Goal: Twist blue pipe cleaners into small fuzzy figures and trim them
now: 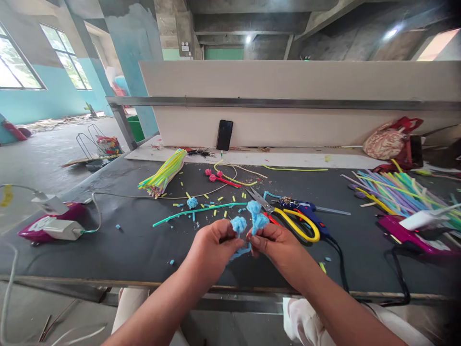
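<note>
Both hands pinch the blue piece (254, 222) above the counter (137, 250): left hand (219, 242) at one fuzzy bobble, right hand (275, 240) below the others. Scissors (284, 216) lie just beyond right hand, beside glue gun (306, 211). Loose blue ball (192, 203) near teal stem (198, 214).

Blue chenille stems (240, 252) partly hidden by left hand (212, 247) and right hand (283, 247); joins unclear, perhaps twisted. Forearms cut off at bottom edge. Yellow-handled scissors (313, 234) partly behind right hand. Glue gun (308, 211) tip hidden. Pastel stem bundle (403, 190) runs past right edge.
</note>
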### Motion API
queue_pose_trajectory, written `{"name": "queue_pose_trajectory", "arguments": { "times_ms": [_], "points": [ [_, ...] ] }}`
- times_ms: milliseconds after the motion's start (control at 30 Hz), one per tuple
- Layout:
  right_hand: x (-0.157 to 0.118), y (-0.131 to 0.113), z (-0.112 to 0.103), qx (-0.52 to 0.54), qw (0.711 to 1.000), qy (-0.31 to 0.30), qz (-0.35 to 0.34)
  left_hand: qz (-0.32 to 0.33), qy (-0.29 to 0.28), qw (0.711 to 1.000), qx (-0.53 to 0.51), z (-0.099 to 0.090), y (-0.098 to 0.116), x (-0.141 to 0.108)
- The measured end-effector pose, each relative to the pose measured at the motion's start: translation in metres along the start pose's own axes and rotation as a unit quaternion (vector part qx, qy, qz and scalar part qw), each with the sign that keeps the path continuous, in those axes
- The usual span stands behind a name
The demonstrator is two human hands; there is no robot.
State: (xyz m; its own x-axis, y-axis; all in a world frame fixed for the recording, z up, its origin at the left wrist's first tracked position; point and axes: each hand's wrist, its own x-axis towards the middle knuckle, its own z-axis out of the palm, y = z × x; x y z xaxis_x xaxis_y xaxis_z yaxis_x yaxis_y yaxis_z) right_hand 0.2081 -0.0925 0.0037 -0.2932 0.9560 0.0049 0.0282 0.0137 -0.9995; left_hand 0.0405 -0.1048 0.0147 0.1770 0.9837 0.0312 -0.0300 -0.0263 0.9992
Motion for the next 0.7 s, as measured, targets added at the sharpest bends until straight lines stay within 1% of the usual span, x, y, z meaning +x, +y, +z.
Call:
{"name": "queue_pose_trajectory", "arguments": {
  "times_ms": [100, 233, 400, 500, 567, 633, 700],
  "points": [
    [-0.001, -0.006, 0.003, -0.013, 1.000, 0.014, 0.021, 0.000, -0.004, 1.000, -0.014, 0.002, -0.004, 0.003],
    [-0.001, -0.007, 0.007, -0.025, 0.999, 0.025, 0.038, -0.014, 0.009, 0.999, 0.041, 0.001, -0.008, 0.004],
    [-0.001, -0.002, 0.007, -0.062, 0.997, 0.041, 0.008, -0.017, -0.011, 1.000, 0.009, 0.002, -0.010, 0.005],
    [-0.001, -0.002, 0.008, -0.074, 0.996, 0.044, 0.003, -0.021, -0.019, 1.000, -0.008, 0.003, -0.012, 0.007],
    [-0.001, -0.003, 0.009, -0.079, 0.996, 0.044, 0.001, -0.021, -0.037, 0.999, -0.008, 0.003, -0.013, 0.007],
    [-0.001, -0.005, 0.009, -0.080, 0.996, 0.045, 0.003, -0.008, -0.052, 0.999, 0.016, 0.002, -0.013, 0.006],
    [-0.001, -0.007, 0.010, -0.086, 0.995, 0.048, 0.008, 0.013, -0.042, 0.996, 0.073, 0.000, -0.011, 0.005]
  ]
}}
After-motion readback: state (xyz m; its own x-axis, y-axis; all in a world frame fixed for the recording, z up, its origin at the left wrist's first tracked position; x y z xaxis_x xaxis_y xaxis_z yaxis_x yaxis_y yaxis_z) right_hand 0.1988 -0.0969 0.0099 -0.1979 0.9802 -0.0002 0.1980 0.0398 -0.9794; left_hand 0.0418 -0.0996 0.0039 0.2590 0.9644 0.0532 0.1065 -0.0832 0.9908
